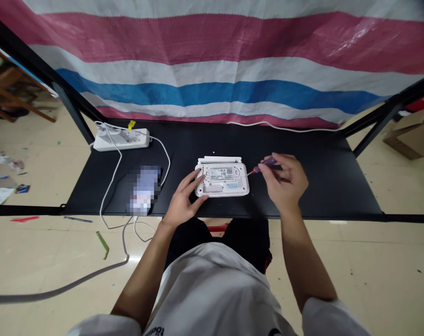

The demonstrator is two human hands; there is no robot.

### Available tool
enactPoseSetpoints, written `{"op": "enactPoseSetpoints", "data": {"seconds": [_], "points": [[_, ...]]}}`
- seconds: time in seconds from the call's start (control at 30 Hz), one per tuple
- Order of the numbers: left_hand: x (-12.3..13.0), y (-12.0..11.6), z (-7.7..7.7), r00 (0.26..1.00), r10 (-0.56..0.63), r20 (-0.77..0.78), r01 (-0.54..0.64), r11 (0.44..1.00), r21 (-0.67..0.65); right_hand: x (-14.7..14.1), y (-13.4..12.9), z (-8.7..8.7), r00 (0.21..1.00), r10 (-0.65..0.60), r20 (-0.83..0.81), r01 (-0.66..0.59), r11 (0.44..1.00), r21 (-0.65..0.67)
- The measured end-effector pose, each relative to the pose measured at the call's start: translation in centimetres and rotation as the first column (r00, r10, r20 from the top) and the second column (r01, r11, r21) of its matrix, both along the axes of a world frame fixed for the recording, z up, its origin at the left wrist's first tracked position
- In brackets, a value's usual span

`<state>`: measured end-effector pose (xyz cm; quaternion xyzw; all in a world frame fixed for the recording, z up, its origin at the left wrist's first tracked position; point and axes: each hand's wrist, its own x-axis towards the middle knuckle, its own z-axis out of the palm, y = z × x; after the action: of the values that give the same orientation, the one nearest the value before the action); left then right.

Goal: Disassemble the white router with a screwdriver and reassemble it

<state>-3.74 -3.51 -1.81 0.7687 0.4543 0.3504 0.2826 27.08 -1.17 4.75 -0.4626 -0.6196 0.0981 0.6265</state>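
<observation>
A white router [221, 180] lies underside up on the black tabletop, its vented base and printed label facing me and its white antennas [219, 159] folded along the far edge. My left hand [186, 198] grips the router's left end, with fingers over the base and the thumb at the near left corner. In my right hand [284, 179] is a screwdriver with a purple and red handle [267, 162], pinched between thumb and fingers. Its thin shaft points left, and the tip is at the router's right edge; whether it touches cannot be made out.
A white power strip [122, 140] with plugs stands at the back left. A phone-like blurred item [145, 189] lies left of the router, with white cables [119, 163] around it. Behind hangs a striped sheet [212, 60]; black frame bars [73, 109] flank the table.
</observation>
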Motion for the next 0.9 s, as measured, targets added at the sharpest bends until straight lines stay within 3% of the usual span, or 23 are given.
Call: {"op": "enactPoseSetpoints", "data": {"seconds": [0.13,0.27,0.5,0.63,0.7,0.83,0.9], "points": [[0.0,0.0,0.0,1.000,-0.001,0.003,0.001,1.000,-0.006,0.5,-2.9,-0.5,1.000,0.030,0.003,-0.030,0.998,-0.061],[0.1,-0.1,0.1,1.000,0.004,-0.005,-0.004,1.000,-0.008,0.8,-3.4,-2.1,0.997,0.055,0.047,-0.050,0.994,-0.095],[0.0,0.0,0.1,1.000,0.002,-0.019,-0.002,1.000,-0.001,0.4,-3.1,-3.8,0.975,-0.090,0.205,0.082,0.996,0.045],[0.0,0.0,0.2,1.000,0.001,-0.016,-0.001,1.000,0.004,-0.2,-3.6,-3.2,0.980,0.117,0.161,-0.111,0.993,-0.044],[0.0,0.0,0.2,1.000,-0.003,-0.009,0.003,1.000,0.007,-0.4,-3.7,-3.0,0.974,0.156,0.165,-0.146,0.987,-0.074],[0.0,0.0,0.1,1.000,0.002,-0.013,-0.002,1.000,0.006,-0.5,-3.3,-3.0,0.969,-0.036,0.246,0.027,0.999,0.039],[0.0,0.0,0.1,1.000,0.003,-0.014,-0.003,1.000,0.006,-0.6,-3.2,-3.2,0.980,-0.003,0.199,0.000,1.000,0.015]]}}
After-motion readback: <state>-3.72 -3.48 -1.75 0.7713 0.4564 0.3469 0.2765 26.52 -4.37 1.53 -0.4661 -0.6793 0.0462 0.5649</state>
